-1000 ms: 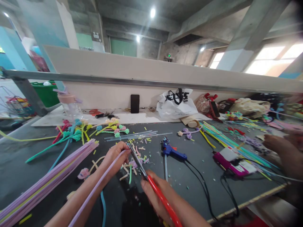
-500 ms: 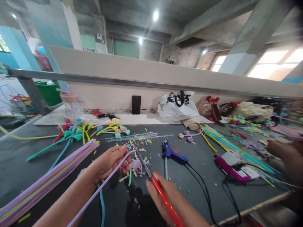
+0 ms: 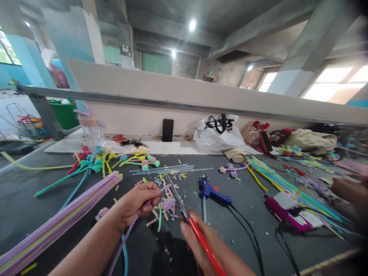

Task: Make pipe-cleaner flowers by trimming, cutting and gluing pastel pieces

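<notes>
Lilac chenille stem (image 3: 131, 227) is partly hidden by left hand (image 3: 143, 197) and cut off at bottom edge, red-handled scissors (image 3: 202, 239) also cropped below, stem bundle (image 3: 60, 222) cropped left, co-worker's hand (image 3: 346, 188) blurred right, smallest scraps (image 3: 169, 204) unidentifiable.

Gotta be some kind of craft workshop, in a bare concrete building judging by the raw beams (image 3: 264, 28) overhead. The table (image 3: 244, 184)'s littered with fuzzy stems (image 3: 66, 218), snipped bits (image 3: 168, 206) and a blue glue gun (image 3: 212, 193).
</notes>
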A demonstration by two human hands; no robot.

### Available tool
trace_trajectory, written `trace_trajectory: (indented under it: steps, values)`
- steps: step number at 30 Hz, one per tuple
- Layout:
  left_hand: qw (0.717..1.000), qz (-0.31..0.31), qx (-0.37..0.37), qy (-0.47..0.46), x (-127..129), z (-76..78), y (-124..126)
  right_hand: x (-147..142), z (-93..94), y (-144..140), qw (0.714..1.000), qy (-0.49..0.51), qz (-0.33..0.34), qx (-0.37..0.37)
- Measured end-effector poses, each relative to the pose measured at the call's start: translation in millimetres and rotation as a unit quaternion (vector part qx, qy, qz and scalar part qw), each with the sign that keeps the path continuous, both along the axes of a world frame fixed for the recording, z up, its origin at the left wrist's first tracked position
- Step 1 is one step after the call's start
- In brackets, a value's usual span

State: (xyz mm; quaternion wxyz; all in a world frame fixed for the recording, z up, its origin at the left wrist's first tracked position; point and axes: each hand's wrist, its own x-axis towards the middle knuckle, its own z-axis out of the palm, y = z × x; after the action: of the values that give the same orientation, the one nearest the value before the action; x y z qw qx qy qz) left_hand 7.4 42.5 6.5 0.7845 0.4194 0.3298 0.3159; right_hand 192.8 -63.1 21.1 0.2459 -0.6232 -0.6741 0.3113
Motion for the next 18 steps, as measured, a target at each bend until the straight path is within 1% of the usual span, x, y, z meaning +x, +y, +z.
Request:
trace_trajectory:
  steps: [4,7,10,13,18]
  values:
    - [0.999,0.026,-0.009,-0.03,0,1.1,1,-2,6.7,-1,0.999,-0.005,0.033,-0.019]
    - [0.999,0.031,-0.012,-0.024,2,0.0,0,-7,3.3,0,0.998,0.0,0.048,-0.036]
    - [0.999,0.03,-0.005,-0.016,4,-0.6,0,-14,-4.5,2,0.999,-0.024,0.004,-0.043]
    - [1.0,0.027,0.008,-0.003,5,0.5,-1,-20,-11.1,4,0.997,-0.048,-0.041,-0.034]
    - [1.0,0.023,0.019,0.01,3,2.4,-3,-23,-15.4,5,0.998,-0.042,-0.047,-0.013]
